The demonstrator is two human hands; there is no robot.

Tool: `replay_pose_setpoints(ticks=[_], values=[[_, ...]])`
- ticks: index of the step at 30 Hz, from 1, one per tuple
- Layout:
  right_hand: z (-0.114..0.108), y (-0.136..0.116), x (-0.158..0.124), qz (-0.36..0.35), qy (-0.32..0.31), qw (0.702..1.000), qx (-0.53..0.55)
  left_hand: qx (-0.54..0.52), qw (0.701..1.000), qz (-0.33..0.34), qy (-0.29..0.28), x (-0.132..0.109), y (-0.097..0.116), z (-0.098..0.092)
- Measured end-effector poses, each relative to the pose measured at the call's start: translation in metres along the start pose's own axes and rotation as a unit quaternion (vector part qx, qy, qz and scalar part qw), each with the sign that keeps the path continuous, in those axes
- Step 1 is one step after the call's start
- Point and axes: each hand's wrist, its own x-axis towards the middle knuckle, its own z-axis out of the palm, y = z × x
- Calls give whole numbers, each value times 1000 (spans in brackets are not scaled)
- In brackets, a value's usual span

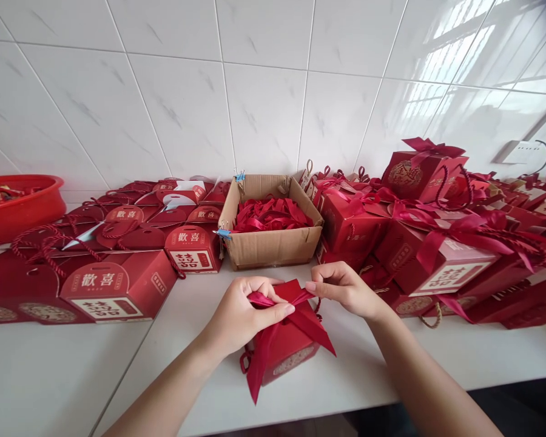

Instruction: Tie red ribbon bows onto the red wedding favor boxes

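A red gift box [286, 352] with a gold print on its front stands on the white table, close to me. Across its top runs a dark red satin ribbon [266, 346], whose two tails hang over the front. My left hand [250, 312] pinches a loop of this ribbon between thumb and fingers, at the left of the crossing. From the other side, my right hand [341, 286] pinches the ribbon at the upper right of the box lid. A twisted red cord handle shows at the box's left side. The fingers hide part of the knot area.
Behind the box stands a cardboard box [275, 249] full of red ribbons [273, 213]. Red boxes with cord handles [118, 279] crowd the left; ribbon-tied boxes [446, 255] are stacked at right. A red plastic basin [22, 206] sits far left, before a tiled wall [264, 121].
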Motion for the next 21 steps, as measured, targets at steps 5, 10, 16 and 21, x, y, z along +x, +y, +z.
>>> replay_pose_setpoints(ticks=[5,10,16,21], values=[[-2,0,-1,-11,16,1000,-18,11,1000,13,-10,1,0,-1],[3,1,0,-32,47,998,-28,15,1000,4,-13,1,2,-1],[9,-1,1,-62,58,996,-25,1,1000,3,-7,1,2,0],[6,1,-1,-74,68,994,-51,19,1000,4,-16,1,0,2]])
